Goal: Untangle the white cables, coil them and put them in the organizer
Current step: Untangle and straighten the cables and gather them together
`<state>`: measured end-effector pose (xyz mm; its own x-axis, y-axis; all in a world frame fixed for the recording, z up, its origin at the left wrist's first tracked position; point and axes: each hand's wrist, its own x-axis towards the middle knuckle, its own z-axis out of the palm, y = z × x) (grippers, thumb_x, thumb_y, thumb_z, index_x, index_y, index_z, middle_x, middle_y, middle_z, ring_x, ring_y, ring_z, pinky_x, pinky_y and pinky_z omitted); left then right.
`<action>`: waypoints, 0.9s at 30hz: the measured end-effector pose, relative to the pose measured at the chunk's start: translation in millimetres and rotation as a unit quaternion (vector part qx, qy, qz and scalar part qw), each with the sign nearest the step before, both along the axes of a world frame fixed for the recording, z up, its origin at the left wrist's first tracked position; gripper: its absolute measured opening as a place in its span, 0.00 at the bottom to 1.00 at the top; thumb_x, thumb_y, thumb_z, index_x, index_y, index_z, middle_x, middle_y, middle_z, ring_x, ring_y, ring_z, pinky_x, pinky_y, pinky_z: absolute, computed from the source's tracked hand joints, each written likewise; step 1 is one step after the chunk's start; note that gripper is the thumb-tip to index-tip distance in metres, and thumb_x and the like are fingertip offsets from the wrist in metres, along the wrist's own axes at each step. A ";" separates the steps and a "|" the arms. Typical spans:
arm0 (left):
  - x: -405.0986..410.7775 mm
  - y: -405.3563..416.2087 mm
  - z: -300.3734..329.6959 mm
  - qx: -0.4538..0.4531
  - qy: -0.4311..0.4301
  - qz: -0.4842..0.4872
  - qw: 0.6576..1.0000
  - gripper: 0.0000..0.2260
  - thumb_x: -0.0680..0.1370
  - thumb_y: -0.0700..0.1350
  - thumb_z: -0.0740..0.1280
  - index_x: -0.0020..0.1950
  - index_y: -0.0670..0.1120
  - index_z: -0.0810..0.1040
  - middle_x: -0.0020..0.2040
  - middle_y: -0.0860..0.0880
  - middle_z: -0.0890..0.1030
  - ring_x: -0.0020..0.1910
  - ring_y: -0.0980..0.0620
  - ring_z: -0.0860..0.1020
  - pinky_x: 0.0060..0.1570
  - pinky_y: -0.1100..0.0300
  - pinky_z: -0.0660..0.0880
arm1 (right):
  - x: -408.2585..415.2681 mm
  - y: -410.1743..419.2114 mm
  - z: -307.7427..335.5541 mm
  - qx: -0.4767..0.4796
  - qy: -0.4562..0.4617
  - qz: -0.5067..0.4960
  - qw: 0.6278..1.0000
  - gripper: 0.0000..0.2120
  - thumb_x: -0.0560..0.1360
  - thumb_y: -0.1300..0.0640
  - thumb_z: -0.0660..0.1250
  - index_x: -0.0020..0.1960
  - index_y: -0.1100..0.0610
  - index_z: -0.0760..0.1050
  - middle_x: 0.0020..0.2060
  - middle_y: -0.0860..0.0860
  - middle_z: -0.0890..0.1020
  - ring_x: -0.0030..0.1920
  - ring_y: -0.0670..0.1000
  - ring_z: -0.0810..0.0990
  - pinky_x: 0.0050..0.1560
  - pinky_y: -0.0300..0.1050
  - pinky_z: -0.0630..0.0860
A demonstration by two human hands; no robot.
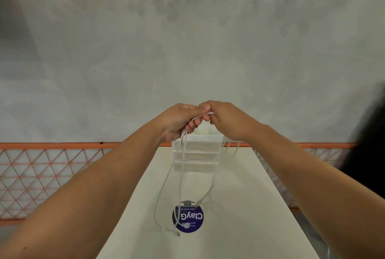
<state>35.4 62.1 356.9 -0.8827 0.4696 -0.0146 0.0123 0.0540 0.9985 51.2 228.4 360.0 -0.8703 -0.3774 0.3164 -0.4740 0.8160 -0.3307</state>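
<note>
Both hands are raised above the white table (239, 206), fists touching. My left hand (179, 120) and my right hand (225, 120) are both closed on a bundle of white cables (164, 188). Long strands hang from my left hand in a loop down to the tabletop, where a plug end lies near the round sticker. Shorter cable ends dangle below my right hand. A white tiered organizer (196, 150) stands at the table's far end, right under my hands and partly hidden by them.
A round dark blue sticker (188, 217) with white lettering lies on the table near the cable ends. An orange mesh railing (41, 173) runs behind the table. A grey concrete wall fills the background. A dark blurred shape (370, 154) is at the right edge.
</note>
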 end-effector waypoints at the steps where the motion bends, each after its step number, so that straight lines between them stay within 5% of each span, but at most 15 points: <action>1: -0.2 0.0 0.3 0.005 -0.002 -0.002 1.000 0.14 0.78 0.51 0.68 0.39 0.42 0.80 0.26 0.53 0.72 0.22 0.60 0.65 0.22 0.70 0.62 | 0.0 -0.4 0.3 0.000 -0.010 -0.003 1.000 0.11 0.78 0.64 0.53 0.48 0.55 0.73 0.42 0.51 0.79 0.38 0.55 0.76 0.45 0.55 0.76; 4: 3.0 -3.1 1.1 -0.005 -0.004 -0.015 1.000 0.14 0.79 0.51 0.67 0.39 0.44 0.79 0.26 0.53 0.73 0.23 0.60 0.66 0.23 0.70 0.65 | 0.2 3.7 -4.5 -0.019 -0.005 0.004 1.000 0.16 0.78 0.65 0.53 0.42 0.46 0.70 0.38 0.51 0.76 0.36 0.51 0.72 0.43 0.53 0.74; 6: 5.9 -6.7 -0.7 -0.020 -0.014 -0.023 0.999 0.13 0.79 0.52 0.67 0.40 0.44 0.79 0.27 0.52 0.73 0.23 0.59 0.68 0.24 0.69 0.67 | -0.6 9.1 -10.7 -0.054 -0.007 0.009 0.998 0.18 0.79 0.64 0.53 0.50 0.43 0.75 0.36 0.51 0.75 0.36 0.50 0.72 0.42 0.48 0.73; 9: 8.8 -12.7 -7.6 -0.036 -0.026 -0.050 0.998 0.13 0.80 0.51 0.65 0.41 0.43 0.79 0.28 0.51 0.74 0.22 0.58 0.70 0.24 0.68 0.69 | -3.2 19.7 -14.6 -0.076 -0.017 -0.015 0.997 0.18 0.81 0.62 0.54 0.68 0.54 0.72 0.35 0.48 0.73 0.35 0.45 0.72 0.40 0.37 0.70; 12: 9.9 -20.6 -17.0 -0.032 -0.029 -0.089 0.995 0.12 0.81 0.48 0.63 0.43 0.42 0.79 0.29 0.50 0.77 0.25 0.56 0.72 0.28 0.66 0.71 | -3.9 34.1 -13.7 -0.098 -0.012 -0.034 0.995 0.18 0.82 0.62 0.54 0.70 0.55 0.70 0.34 0.40 0.70 0.32 0.34 0.73 0.38 0.25 0.67; 14: 10.2 -24.4 -22.7 -0.030 -0.027 -0.108 0.993 0.11 0.82 0.45 0.62 0.45 0.41 0.80 0.32 0.49 0.80 0.27 0.55 0.75 0.30 0.65 0.73 | -5.3 43.3 -13.8 -0.092 -0.015 -0.052 0.994 0.19 0.82 0.62 0.53 0.71 0.55 0.70 0.34 0.38 0.70 0.33 0.36 0.73 0.38 0.23 0.66; 18: 11.9 -19.2 -25.5 -0.027 -0.008 -0.115 0.993 0.11 0.83 0.43 0.60 0.47 0.41 0.79 0.34 0.48 0.82 0.29 0.54 0.77 0.33 0.64 0.75 | -13.9 47.1 -19.9 -0.042 -0.048 -0.081 0.995 0.21 0.82 0.62 0.53 0.73 0.54 0.66 0.39 0.45 0.78 0.34 0.43 0.73 0.38 0.26 0.68; 20: 10.7 -15.0 -25.5 -0.028 0.009 -0.100 0.995 0.11 0.83 0.43 0.60 0.46 0.41 0.79 0.33 0.48 0.81 0.28 0.55 0.76 0.32 0.65 0.74 | -15.2 45.4 -19.5 -0.023 -0.048 -0.090 0.995 0.23 0.81 0.62 0.55 0.75 0.51 0.62 0.54 0.50 0.81 0.47 0.50 0.79 0.47 0.28 0.69; 22: 9.2 -11.0 -25.4 -0.034 0.020 -0.088 0.995 0.11 0.83 0.44 0.60 0.46 0.41 0.78 0.32 0.49 0.80 0.27 0.55 0.74 0.30 0.65 0.72 | -13.3 38.9 -15.1 0.010 -0.007 -0.083 0.996 0.28 0.80 0.62 0.59 0.77 0.48 0.56 0.64 0.51 0.76 0.64 0.52 0.73 0.63 0.39 0.68; 27: 11.5 0.4 -15.5 -0.031 0.025 -0.076 0.996 0.12 0.83 0.44 0.60 0.45 0.41 0.78 0.31 0.49 0.79 0.24 0.57 0.72 0.26 0.68 0.68 | -8.3 2.7 -9.5 0.144 0.008 -0.036 0.989 0.26 0.80 0.59 0.54 0.77 0.48 0.55 0.62 0.51 0.76 0.66 0.55 0.71 0.64 0.49 0.69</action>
